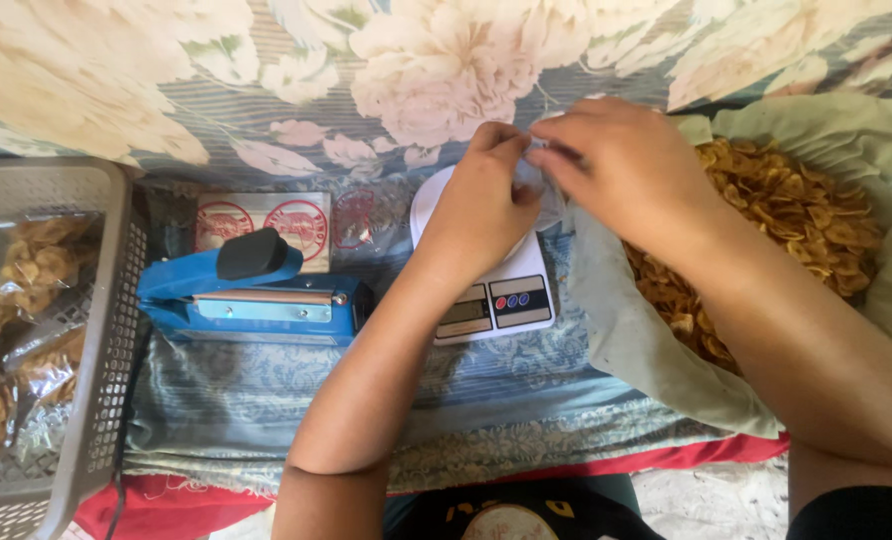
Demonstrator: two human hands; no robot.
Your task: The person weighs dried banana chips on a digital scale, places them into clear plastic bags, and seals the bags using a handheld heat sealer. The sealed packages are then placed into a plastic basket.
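A: Nearest item?
B: Forearms, bottom edge. Ref. landmark: white kitchen scale (494, 290).
A: Hands status?
B: Left hand (478, 205) and right hand (621, 165) together directly above scale platform, fingertips pinched on a small clear plastic bag (546, 180); bag mostly hidden, contents can't tell.
A: Adjacent items?
B: Blue heat sealer (251, 298) just left of scale. Grey mesh basket (106, 330) w/ packed chip bags further left. Cloth-lined heap of banana chips (781, 215) right of scale. All on patterned cloth (486, 385).
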